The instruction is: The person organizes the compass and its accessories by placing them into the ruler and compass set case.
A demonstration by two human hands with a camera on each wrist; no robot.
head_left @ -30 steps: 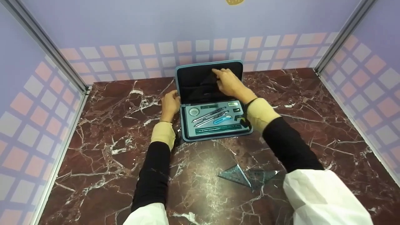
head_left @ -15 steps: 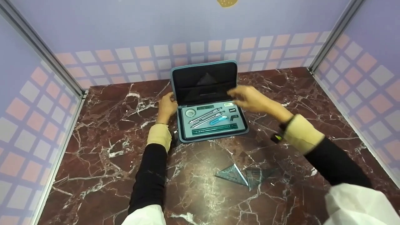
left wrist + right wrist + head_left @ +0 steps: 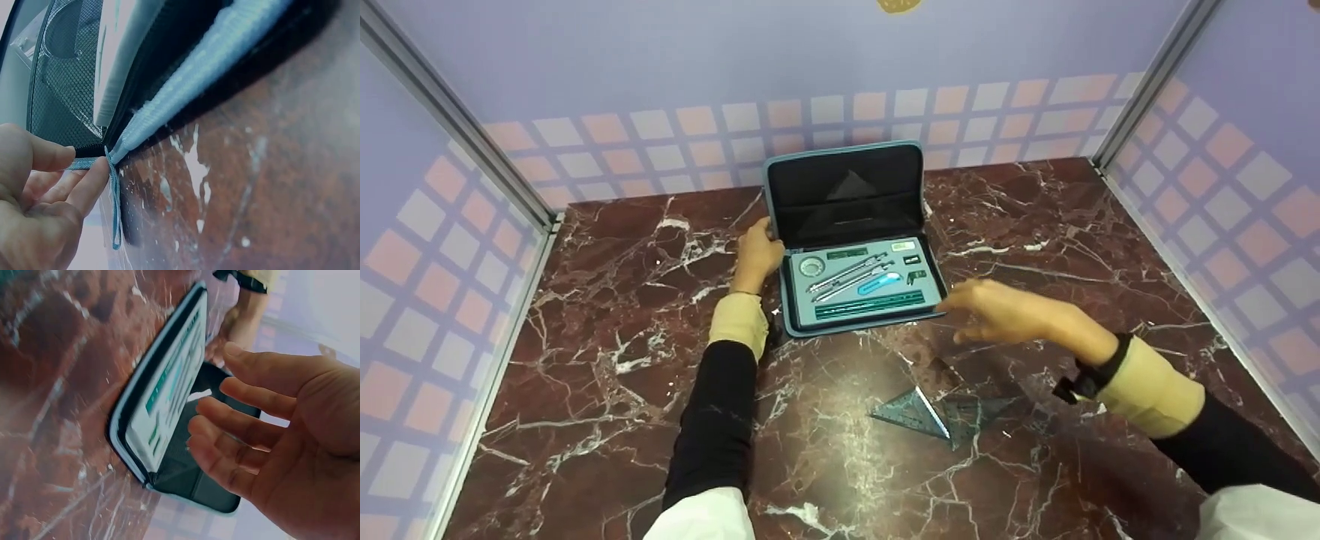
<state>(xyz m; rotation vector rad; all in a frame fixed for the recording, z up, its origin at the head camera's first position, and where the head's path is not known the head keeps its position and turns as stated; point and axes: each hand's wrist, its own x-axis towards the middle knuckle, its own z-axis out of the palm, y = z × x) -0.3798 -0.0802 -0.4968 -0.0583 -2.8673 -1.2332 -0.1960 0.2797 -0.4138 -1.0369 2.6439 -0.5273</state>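
A blue zip case stands open on the marbled table, its dark lid raised toward the back wall. My left hand pinches the case's blue edge trim at the hinge corner, between thumb and fingers. Near the front right corner hovers my right hand, fingers loosely bent and holding nothing. In the case's grey tray lie silver compasses, a light-blue slim tool, teal pencils, a round disc and a white eraser. A triangular set square shows in the lid's mesh pocket.
A clear set square lies on the table in front of the case, with a darker triangular shape beside it. A tiled-pattern back wall rises behind the lid; side panels flank the table.
My right hand has left the lid pocket and come down and forward to the case's front right corner. The left hand stays at the hinge. The triangle shows uncovered in the lid.
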